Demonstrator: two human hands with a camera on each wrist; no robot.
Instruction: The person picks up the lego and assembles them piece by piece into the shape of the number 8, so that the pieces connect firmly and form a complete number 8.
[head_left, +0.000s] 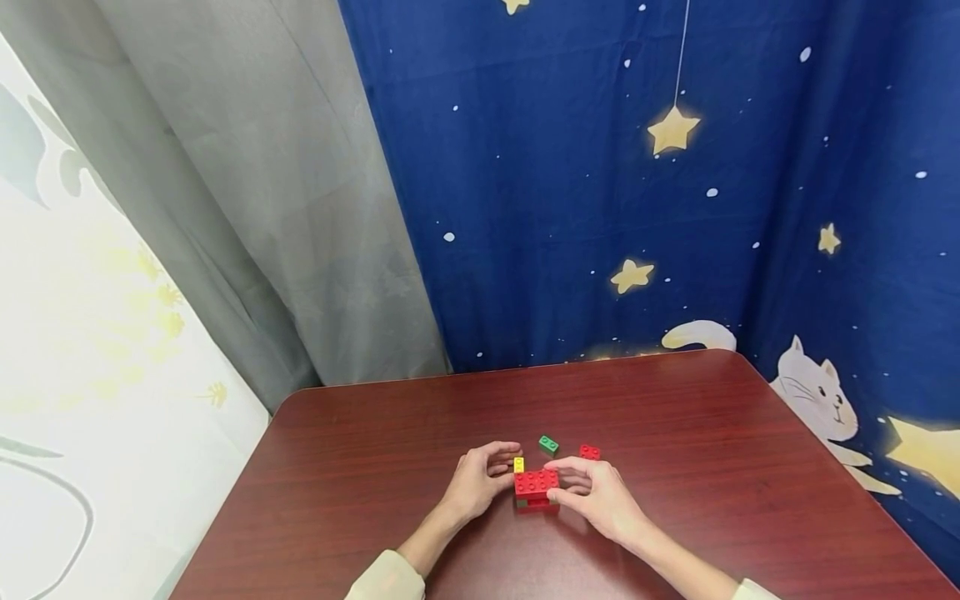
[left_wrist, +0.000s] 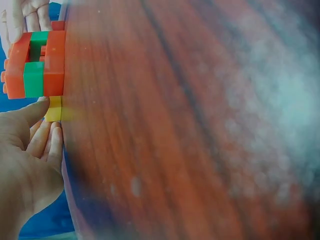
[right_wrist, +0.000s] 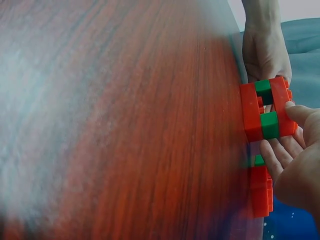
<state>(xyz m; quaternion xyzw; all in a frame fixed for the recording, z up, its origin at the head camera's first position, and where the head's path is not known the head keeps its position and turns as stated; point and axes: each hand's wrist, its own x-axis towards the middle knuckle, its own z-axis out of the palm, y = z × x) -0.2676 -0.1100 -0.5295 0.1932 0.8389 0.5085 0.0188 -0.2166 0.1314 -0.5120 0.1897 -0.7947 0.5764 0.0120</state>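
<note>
A small stack of toy building blocks stands on the table: a red top brick (head_left: pixel 536 483), two green bricks (left_wrist: pixel 34 80) at its ends with a gap between, and a red bottom brick (right_wrist: pixel 251 112). My right hand (head_left: pixel 606 500) pinches the top brick at its right end, thumb in front and fingers behind. Beside the stack's left end, my left hand (head_left: pixel 472 485) has its thumb close to the blocks and its fingers fairly straight. Just behind that end sits a yellow brick (head_left: pixel 519 463), near the left fingers; contact is unclear.
Behind the stack lies a loose green brick (head_left: pixel 549 444). A second loose red brick (head_left: pixel 590 452) is behind the right hand. The dark wooden table (head_left: pixel 360 450) has its far edge by a grey curtain (head_left: pixel 247 167) and a blue star-patterned curtain (head_left: pixel 555 208).
</note>
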